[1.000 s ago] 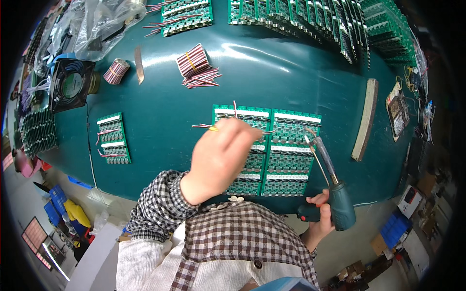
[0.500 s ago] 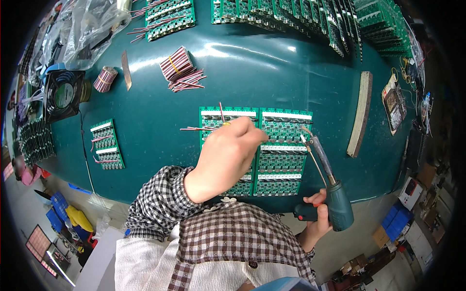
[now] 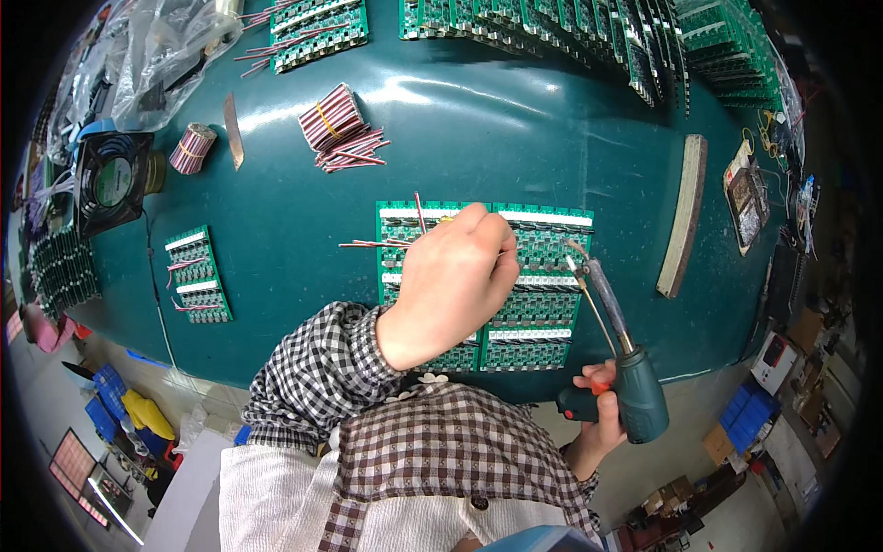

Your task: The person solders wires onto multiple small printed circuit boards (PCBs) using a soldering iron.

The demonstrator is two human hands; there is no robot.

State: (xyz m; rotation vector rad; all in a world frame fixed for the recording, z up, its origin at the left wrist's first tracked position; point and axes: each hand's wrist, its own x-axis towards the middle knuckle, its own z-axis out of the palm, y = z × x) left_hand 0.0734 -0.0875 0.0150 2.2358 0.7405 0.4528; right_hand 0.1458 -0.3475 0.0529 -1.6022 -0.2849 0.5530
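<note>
— Where were the hands?

— The left hand (image 3: 457,281) lay curled over the board panel (image 3: 538,276), a green sheet of small circuit boards flat on the teal worktop (image 3: 478,129) near its front edge. Its grip was closed on thin red-and-white wires (image 3: 377,244), which stuck out to the left of the knuckles, with one more standing up past the panel's far edge.

— And the right?

— The right hand (image 3: 598,409) was low, just off the worktop's front edge, its grip wrapped around the dark green handle of a soldering gun (image 3: 635,391). The gun's shaft slanted up and left, and its tip (image 3: 572,262) sat over the panel, just beside the left hand's fingers (whether it touched a board I could not tell).

— What else lay about?

— A bundle (image 3: 329,118) of the same wires, banded, with loose ones beside it, lay well beyond the panel. A smaller roll (image 3: 191,147) sat farther left, next to a black fan (image 3: 115,179). A small panel (image 3: 198,274) with a few wires on it lay to the left, well apart from the hands. Rows of green boards (image 3: 589,37) stood along the far edge, and a long wooden strip (image 3: 682,216) lay to the right.

— The sleeves?

— Checked, dark and white.
</note>
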